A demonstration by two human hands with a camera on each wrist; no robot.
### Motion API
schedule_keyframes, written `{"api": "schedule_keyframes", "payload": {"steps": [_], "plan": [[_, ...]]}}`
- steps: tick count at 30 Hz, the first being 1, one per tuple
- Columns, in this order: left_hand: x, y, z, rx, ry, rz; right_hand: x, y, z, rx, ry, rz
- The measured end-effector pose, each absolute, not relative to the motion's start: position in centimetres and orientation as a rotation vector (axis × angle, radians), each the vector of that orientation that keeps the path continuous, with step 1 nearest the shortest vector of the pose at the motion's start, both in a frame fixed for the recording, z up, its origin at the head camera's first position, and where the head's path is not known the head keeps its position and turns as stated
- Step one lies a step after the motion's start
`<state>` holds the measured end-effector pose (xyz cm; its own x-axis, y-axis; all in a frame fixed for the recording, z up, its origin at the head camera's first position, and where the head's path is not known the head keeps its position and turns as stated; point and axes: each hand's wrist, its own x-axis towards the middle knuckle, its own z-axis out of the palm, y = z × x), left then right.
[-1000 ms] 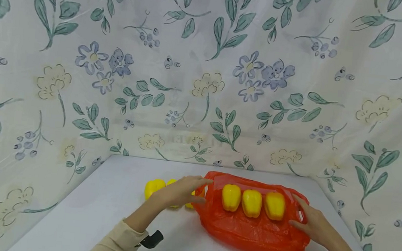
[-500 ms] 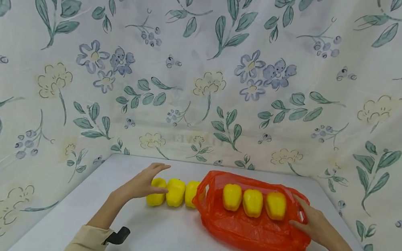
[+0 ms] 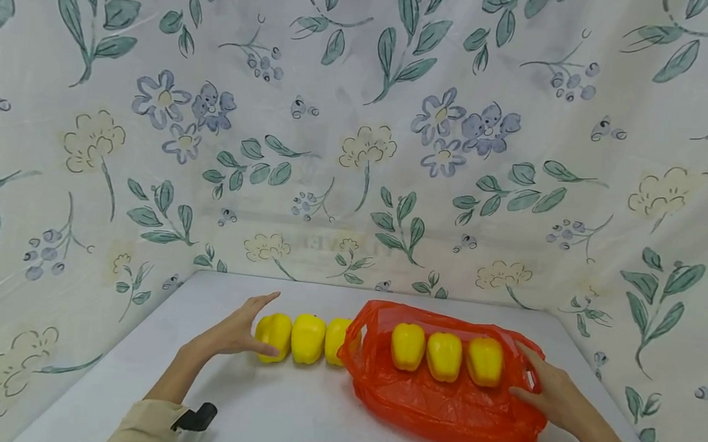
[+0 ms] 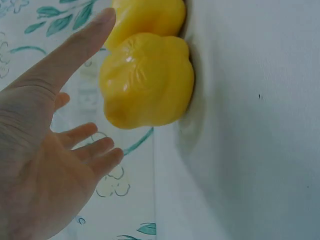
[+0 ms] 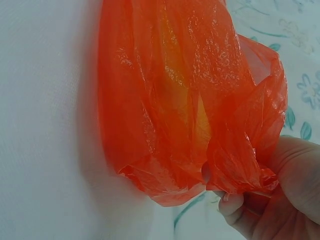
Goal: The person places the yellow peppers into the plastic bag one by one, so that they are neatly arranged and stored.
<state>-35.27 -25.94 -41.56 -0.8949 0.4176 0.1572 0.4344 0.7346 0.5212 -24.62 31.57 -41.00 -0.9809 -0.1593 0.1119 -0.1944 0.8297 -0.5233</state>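
My left hand point(image 3: 233, 332) is beside the leftmost yellow bell pepper point(image 3: 274, 329), its thumb and fingers spread around it. In the left wrist view a gap shows between that pepper point(image 4: 147, 80) and the fingers. Two more yellow bell peppers, a middle one point(image 3: 308, 339) and a right one point(image 3: 335, 340), stand in the same row. A red plastic bag point(image 3: 437, 421) lies with its mouth open, and three yellow bell peppers point(image 3: 444, 358) sit in it. At the bag's right end my right hand point(image 3: 557, 398) grips a gathered handle point(image 5: 240, 170) between thumb and fingers.
The white table point(image 3: 296, 422) reaches back to a floral-patterned curtain point(image 3: 361, 143), which also hangs along both sides. A black device point(image 3: 197, 417) is strapped at my left wrist, by a beige sleeve point(image 3: 145, 428). The bag's left edge overlaps the right pepper of the row.
My left hand has moved left from the bag's left edge to the leftmost pepper, uncovering the row. That pepper has shifted and turned slightly. My right hand still holds the bag in place.
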Motion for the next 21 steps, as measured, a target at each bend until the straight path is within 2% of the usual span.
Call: {"api": "schedule_keyframes", "payload": {"steps": [21], "plan": [[-36.2, -27.6, -43.7, -0.820, -2.992, -1.156, -24.7, 31.4, -40.9, 0.295, -2.945, 0.838]]}}
